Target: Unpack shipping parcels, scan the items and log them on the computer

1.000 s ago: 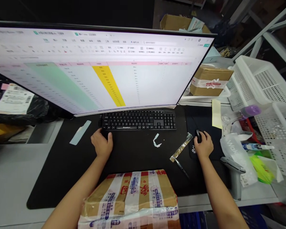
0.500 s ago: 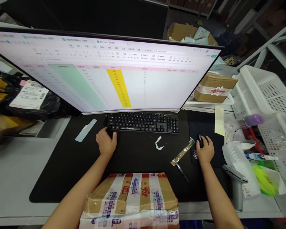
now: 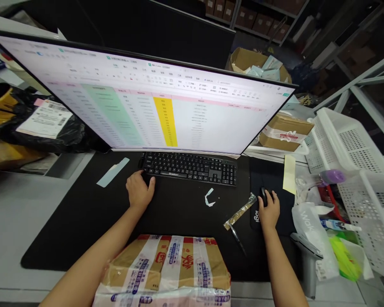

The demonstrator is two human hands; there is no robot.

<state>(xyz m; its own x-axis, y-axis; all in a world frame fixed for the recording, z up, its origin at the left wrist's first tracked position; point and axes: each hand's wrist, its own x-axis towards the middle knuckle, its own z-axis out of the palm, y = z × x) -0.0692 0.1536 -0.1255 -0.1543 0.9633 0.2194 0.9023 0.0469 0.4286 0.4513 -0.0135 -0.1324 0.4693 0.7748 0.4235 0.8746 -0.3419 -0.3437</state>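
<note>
My left hand (image 3: 138,192) rests on the black desk mat (image 3: 83,213) at the left front corner of the black keyboard (image 3: 188,167), fingers loosely curled, thumb out, holding nothing. My right hand (image 3: 269,209) is wrapped over a black mouse (image 3: 263,196) on a dark mouse pad (image 3: 275,179). A wide monitor (image 3: 147,102) behind the keyboard shows a spreadsheet with green and yellow columns. A taped cardboard parcel (image 3: 166,268) lies between my forearms at the desk's near edge.
A strip of tape (image 3: 240,212), a pen (image 3: 235,236) and a paper scrap (image 3: 208,198) lie on the mat. White plastic baskets (image 3: 355,145), a barcode scanner (image 3: 307,251), plastic bags and a small taped box (image 3: 286,130) crowd the right. Black bagged parcels (image 3: 41,123) sit left.
The camera view has tilted up and shifted, so the monitor and desk appear lower and further left. Both hands stay at the keyboard corner and on the mouse.
</note>
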